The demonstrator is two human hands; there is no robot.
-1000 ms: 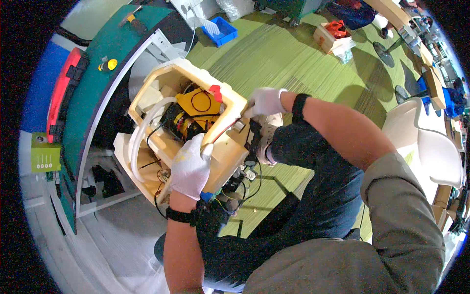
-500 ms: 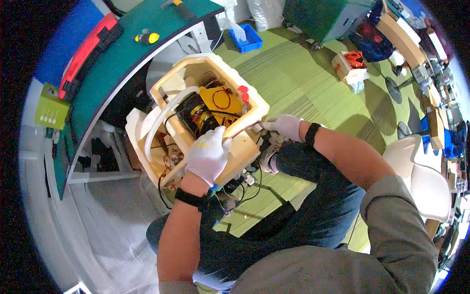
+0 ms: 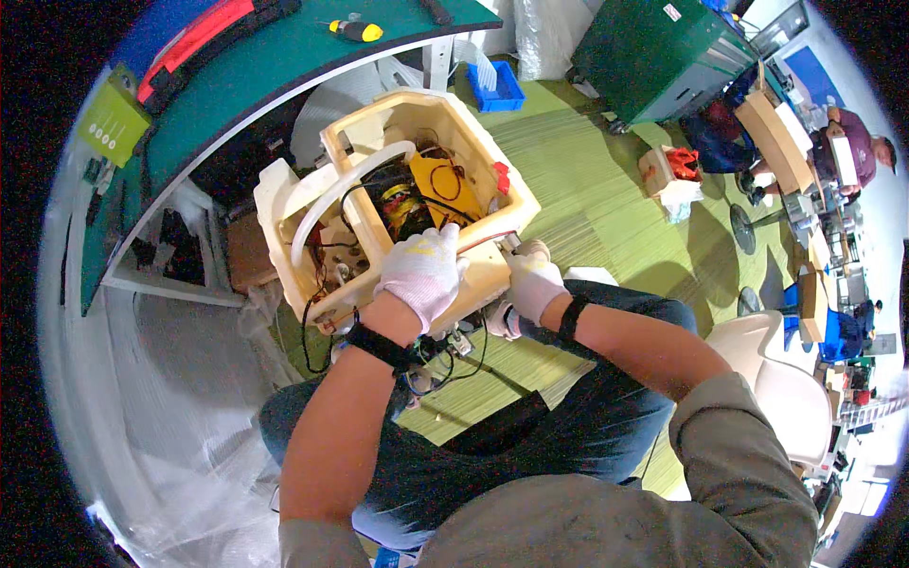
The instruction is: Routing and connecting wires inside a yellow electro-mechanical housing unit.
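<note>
A cream plastic housing [image 3: 525, 213] stands tilted before me, its open top showing black cables, a yellow panel [image 3: 445, 189] and wound yellow-black parts [image 3: 402, 208]. A white curved hose [image 3: 327, 204] arches over its left side. My left hand [image 3: 421, 276], in a white glove, is closed over the near rim, fingers inside and thumb outside. At the near right corner my gloved right hand [image 3: 536, 282] has its fingers curled together by a small pale piece; what they grip is mostly hidden. A thin reddish strip or wire [image 3: 488, 241] runs along the rim between both hands.
Loose wires and connectors [image 3: 454, 346] hang below the housing. A green-topped bench [image 3: 256, 85] with a yellow-black tool [image 3: 356, 31] runs along the left. Beyond are a blue bin [image 3: 497, 90], a green cabinet [image 3: 653, 66] and a white chair [image 3: 772, 379]. Another person [image 3: 852, 151] stands far right.
The view has shifted, so the housing sits a little further right in it. My right hand has turned and drawn nearer the housing's corner; my left stays on the rim.
</note>
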